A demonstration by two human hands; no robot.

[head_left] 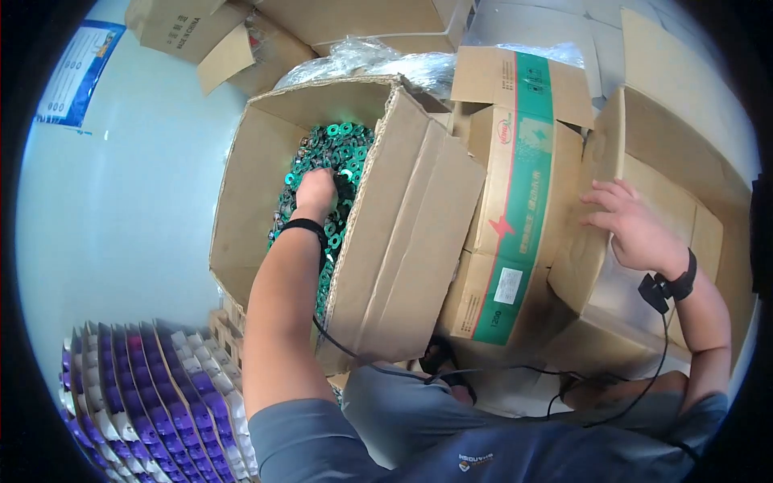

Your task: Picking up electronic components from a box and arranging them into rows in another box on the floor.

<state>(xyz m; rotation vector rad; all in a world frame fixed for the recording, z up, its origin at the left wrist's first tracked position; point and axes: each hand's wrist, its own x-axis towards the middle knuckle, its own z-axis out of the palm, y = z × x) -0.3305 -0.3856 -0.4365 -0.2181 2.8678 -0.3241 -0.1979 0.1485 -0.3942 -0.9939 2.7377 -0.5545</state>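
- Deep inside the tilted open cardboard box, the left hand is sunk into a heap of green ring-shaped parts.
- Its fingers are buried among the rings, so I cannot tell whether the grip is closed on any of them; only the knuckles and the back of the hand show.
- Rings lie on every side of that hand: a bright green pile just above it toward the far wall of the box, darker ones touching it on the left, more running down along the wrist.
- A black wristband circles the left wrist, with a thin black cable trailing down from it.
- Over to the right, the right hand rests flat on the sloping side of a plain brown box, fingers spread and pointing left, its grip open and holding nothing.
- Between the two hands stands a carton with a green band, touching the open box's flap.
- Stacked purple and white trays sit at lower left, well apart from both hands.
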